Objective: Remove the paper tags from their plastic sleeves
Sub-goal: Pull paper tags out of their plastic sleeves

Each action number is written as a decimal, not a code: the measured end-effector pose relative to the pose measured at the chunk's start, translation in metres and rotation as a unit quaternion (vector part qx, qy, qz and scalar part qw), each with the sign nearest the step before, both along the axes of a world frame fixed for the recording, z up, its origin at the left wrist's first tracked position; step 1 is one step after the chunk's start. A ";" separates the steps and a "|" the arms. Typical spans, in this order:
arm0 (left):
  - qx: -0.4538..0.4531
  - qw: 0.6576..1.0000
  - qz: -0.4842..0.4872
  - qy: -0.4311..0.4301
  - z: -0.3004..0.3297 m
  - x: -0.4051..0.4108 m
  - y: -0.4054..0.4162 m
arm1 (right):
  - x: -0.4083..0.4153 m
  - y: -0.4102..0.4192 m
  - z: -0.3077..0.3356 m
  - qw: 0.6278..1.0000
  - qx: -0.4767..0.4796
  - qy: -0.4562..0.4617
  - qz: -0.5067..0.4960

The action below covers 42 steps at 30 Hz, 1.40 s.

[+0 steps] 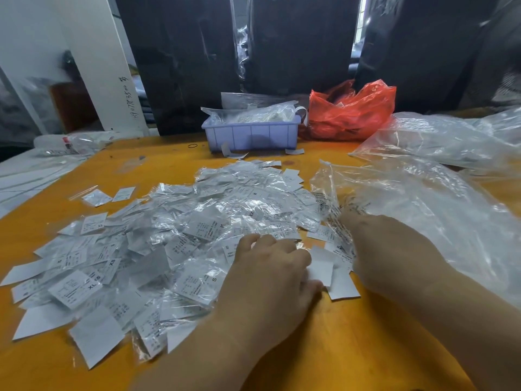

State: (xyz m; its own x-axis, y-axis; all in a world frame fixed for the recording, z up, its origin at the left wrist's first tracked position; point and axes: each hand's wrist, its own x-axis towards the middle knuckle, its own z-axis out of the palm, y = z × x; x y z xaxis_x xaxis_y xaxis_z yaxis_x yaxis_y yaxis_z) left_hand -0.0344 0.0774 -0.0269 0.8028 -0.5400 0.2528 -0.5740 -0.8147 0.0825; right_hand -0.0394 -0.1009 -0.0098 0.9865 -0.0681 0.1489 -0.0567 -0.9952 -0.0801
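Observation:
A wide heap of white paper tags in small clear plastic sleeves [158, 244] covers the middle and left of the orange table [324, 348]. My left hand [270, 269] lies palm down on the heap's right edge, fingers curled over sleeved tags, thumb against a blank white tag [320, 270]. My right hand [386, 244] is blurred and reaches forward to the mouth of a large clear plastic bag [423, 198]; its fingertips are among sleeved tags there, and I cannot make out its grip.
A lilac plastic bin [251, 134] with bagged tags stands at the back centre, a red plastic bag [349, 111] to its right. More clear bags [451, 136] lie at the far right. A few loose tags [97, 197] lie left of the heap.

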 end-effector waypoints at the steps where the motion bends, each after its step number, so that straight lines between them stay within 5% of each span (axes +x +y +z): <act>1: 0.003 1.000 -0.002 -0.003 0.000 -0.001 -0.001 | 0.000 0.000 0.000 1.000 -0.002 -0.001 0.003; 13: 0.020 1.000 0.001 -0.015 -0.004 -0.005 -0.006 | -0.003 -0.002 0.003 0.998 -0.026 0.053 -0.030; 22: -0.007 0.991 -0.042 -0.131 -0.006 -0.010 -0.007 | -0.002 -0.003 0.003 1.000 -0.029 0.011 -0.005; 34: -0.141 0.982 -0.001 -0.123 0.013 -0.016 0.000 | -0.003 -0.001 0.005 0.995 -0.074 0.050 -0.034; 38: -0.201 0.973 0.005 -0.112 0.020 -0.020 0.006 | -0.003 0.000 0.006 0.998 -0.062 0.000 -0.028; 42: -0.314 0.949 0.032 0.012 0.023 -0.020 0.010 | -0.005 0.001 0.010 0.997 -0.046 -0.047 -0.035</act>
